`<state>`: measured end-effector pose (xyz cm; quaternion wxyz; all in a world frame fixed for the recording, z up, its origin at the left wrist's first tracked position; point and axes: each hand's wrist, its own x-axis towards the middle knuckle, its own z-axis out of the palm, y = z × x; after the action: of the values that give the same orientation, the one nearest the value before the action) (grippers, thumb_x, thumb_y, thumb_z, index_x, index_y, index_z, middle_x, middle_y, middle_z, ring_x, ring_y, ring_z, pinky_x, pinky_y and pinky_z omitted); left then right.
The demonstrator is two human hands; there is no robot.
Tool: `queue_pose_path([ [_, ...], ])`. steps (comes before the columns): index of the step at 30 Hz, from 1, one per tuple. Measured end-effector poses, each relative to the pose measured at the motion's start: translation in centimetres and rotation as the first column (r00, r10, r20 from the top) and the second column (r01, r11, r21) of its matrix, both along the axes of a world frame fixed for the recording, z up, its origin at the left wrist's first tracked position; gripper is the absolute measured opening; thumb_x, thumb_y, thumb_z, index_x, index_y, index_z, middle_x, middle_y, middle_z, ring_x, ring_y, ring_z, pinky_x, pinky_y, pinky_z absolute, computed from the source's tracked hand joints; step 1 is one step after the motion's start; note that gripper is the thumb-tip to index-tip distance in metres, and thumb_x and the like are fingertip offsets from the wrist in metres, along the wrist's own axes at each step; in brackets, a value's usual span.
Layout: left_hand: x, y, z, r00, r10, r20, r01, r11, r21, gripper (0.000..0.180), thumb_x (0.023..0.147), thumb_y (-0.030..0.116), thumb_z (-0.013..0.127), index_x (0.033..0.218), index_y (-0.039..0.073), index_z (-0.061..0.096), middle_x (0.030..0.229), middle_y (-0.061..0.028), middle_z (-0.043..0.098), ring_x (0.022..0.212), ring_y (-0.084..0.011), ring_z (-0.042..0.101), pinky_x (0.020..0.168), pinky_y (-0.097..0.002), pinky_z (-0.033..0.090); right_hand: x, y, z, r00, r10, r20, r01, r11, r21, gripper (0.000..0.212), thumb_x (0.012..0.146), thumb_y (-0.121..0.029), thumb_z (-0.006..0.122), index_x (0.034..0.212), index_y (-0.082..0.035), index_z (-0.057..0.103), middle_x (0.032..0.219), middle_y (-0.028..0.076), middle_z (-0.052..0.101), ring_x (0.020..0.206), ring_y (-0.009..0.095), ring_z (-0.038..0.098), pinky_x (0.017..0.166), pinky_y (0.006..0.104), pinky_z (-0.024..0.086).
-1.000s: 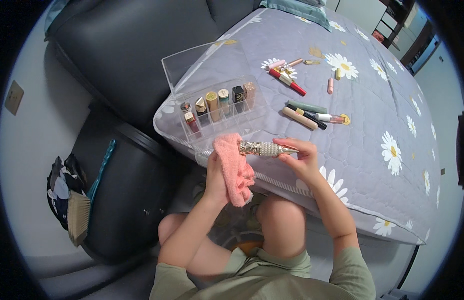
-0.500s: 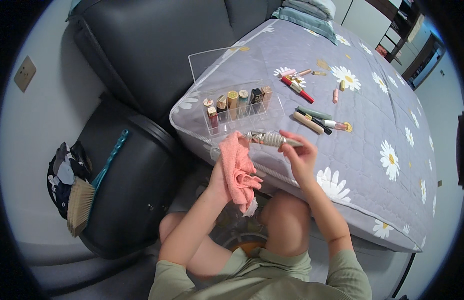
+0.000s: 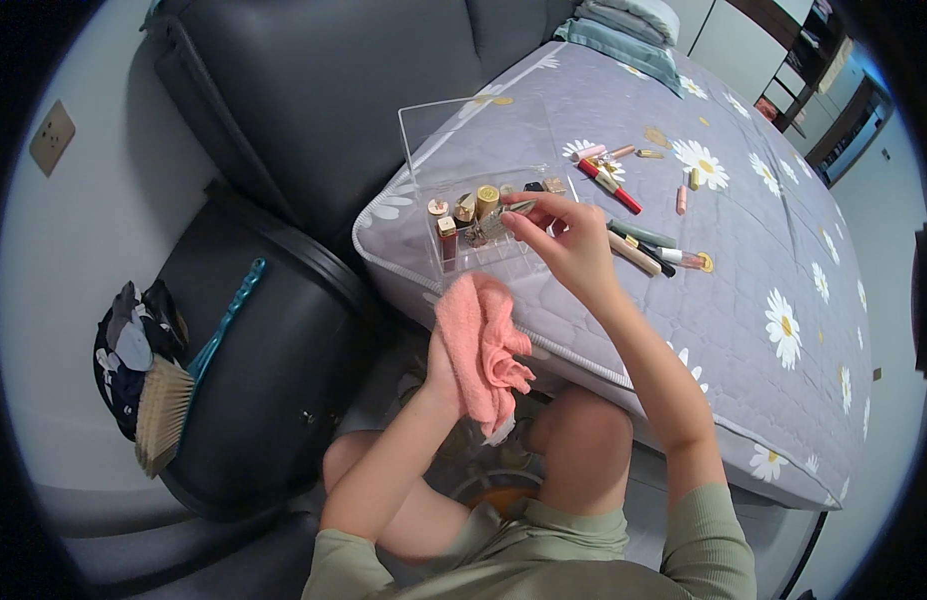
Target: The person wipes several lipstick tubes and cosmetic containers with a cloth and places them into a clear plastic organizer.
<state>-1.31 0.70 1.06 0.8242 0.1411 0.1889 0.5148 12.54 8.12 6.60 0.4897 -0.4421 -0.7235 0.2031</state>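
My right hand (image 3: 573, 245) pinches a silvery ribbed lipstick tube (image 3: 492, 227) between thumb and fingers. The tube is tilted, with its far end over the front compartments of a clear divided box (image 3: 433, 262) on the bed corner. Several lipsticks stand upright in that box, among them a gold-capped one (image 3: 487, 200) and a dark red one (image 3: 447, 240). Part of the back row is hidden behind my right hand. Below the box, my left hand (image 3: 443, 375) grips a pink cloth (image 3: 480, 335) that drapes over its fingers.
The box's clear lid (image 3: 401, 135) stands raised. Loose makeup tubes lie to the right on the daisy-patterned bed (image 3: 743, 235), including a red one (image 3: 611, 188) and a beige one (image 3: 633, 254). A dark headboard (image 3: 323, 90) rises behind; a brush (image 3: 218, 345) rests on the black seat (image 3: 273, 400).
My right hand has moved left and away from me, carrying the lipstick tube from beside the cloth to over the box. My left hand stays low with the cloth.
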Motion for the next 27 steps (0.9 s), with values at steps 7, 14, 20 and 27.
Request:
queue_pose_path([
  [7, 0.4, -0.1, 1.0, 0.993, -0.037, -0.114, 0.043, 0.997, 0.059, 0.032, 0.082, 0.033, 0.033, 0.099, 0.006, 0.039, 0.071, -0.0093, 0.044, 0.052, -0.0223, 0.05, 0.038, -0.033, 0.046, -0.7, 1.8, -0.1, 0.978, -0.001, 0.208, 0.002, 1.0, -0.005, 0.02, 0.072, -0.019, 0.062, 0.083, -0.003, 0.063, 0.055, 0.004, 0.055, 0.047, 0.009, 0.049, 0.044, 0.0224, 0.037],
  [14, 0.0, -0.3, 0.7, 0.982, -0.169, -0.08, 0.169, 0.986, -0.013, 0.041, 0.082, 0.034, 0.027, 0.108, 0.005, 0.04, 0.082, -0.0221, 0.054, 0.053, -0.0224, 0.052, 0.047, -0.0304, 0.046, -1.1, 2.2, -0.8, 0.95, 0.07, 0.304, -0.037, 0.993, -0.115, 0.022, 0.072, -0.019, 0.063, 0.086, -0.002, 0.062, 0.054, 0.004, 0.053, 0.047, 0.008, 0.046, 0.045, 0.0222, 0.037],
  [20, 0.6, 0.1, 0.1, 0.978, -0.191, -0.079, 0.194, 0.98, 0.031, 0.048, 0.081, 0.041, 0.026, 0.111, 0.006, 0.04, 0.09, -0.0222, 0.053, 0.061, -0.0284, 0.054, 0.051, -0.0355, 0.047, -1.0, 2.2, -1.4, 0.963, 0.115, 0.242, -0.071, 0.98, -0.185, 0.026, 0.069, -0.03, 0.063, 0.085, -0.009, 0.063, 0.06, 0.005, 0.058, 0.053, 0.016, 0.056, 0.05, 0.0278, 0.043],
  [27, 2.2, 0.1, 1.4, 0.993, -0.116, -0.015, 0.117, 0.991, 0.064, 0.043, 0.082, 0.035, 0.029, 0.109, 0.003, 0.041, 0.092, -0.0147, 0.051, 0.07, -0.0276, 0.052, 0.055, -0.0365, 0.045, 0.7, 0.5, -1.0, 0.982, 0.056, 0.181, -0.039, 0.994, -0.098, 0.026, 0.072, -0.017, 0.062, 0.096, -0.008, 0.06, 0.058, 0.001, 0.055, 0.049, 0.006, 0.045, 0.045, 0.021, 0.035],
])
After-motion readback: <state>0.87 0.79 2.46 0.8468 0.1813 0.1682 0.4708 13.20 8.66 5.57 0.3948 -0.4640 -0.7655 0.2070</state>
